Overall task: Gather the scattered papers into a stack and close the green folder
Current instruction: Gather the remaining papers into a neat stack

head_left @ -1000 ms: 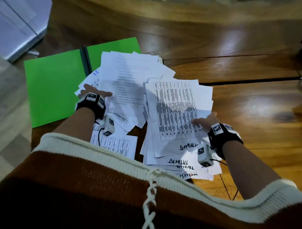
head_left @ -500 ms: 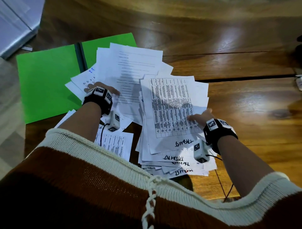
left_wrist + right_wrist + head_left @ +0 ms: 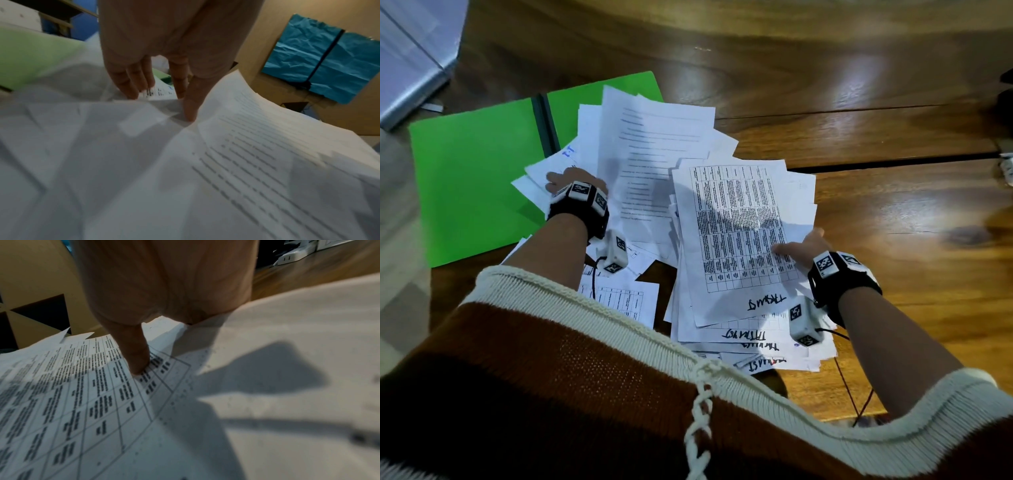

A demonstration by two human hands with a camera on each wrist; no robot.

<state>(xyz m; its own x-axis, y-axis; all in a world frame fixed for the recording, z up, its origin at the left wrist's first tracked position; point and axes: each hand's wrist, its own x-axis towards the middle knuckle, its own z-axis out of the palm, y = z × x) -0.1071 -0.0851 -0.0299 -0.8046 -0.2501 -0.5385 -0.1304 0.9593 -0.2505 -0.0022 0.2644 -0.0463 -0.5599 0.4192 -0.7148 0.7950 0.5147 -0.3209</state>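
The green folder [image 3: 472,178] lies open at the table's left, its right half mostly under loose white papers [image 3: 654,147]. My left hand [image 3: 563,181] rests on those sheets, with fingers [image 3: 131,84] straight and tips touching the paper, thumb against a curled text sheet [image 3: 257,146]. To the right sits a thicker, untidy pile topped by a printed table sheet [image 3: 736,229]. My right hand [image 3: 799,246] grips that pile's right edge. Its thumb [image 3: 137,356] presses on top; the other fingers are hidden under the sheets. A few sheets [image 3: 619,298] lie near my body.
A pale box-like object [image 3: 410,58] stands at the back left, past the wooden table's corner. Floor [image 3: 397,240] shows along the left edge. A dark seam [image 3: 893,161] crosses the table on the right. A thin cable [image 3: 849,387] trails from my right wrist.
My left hand has pushed the left sheets about, and the text sheet now stands higher over the folder. My right hand keeps its grip on the right pile.
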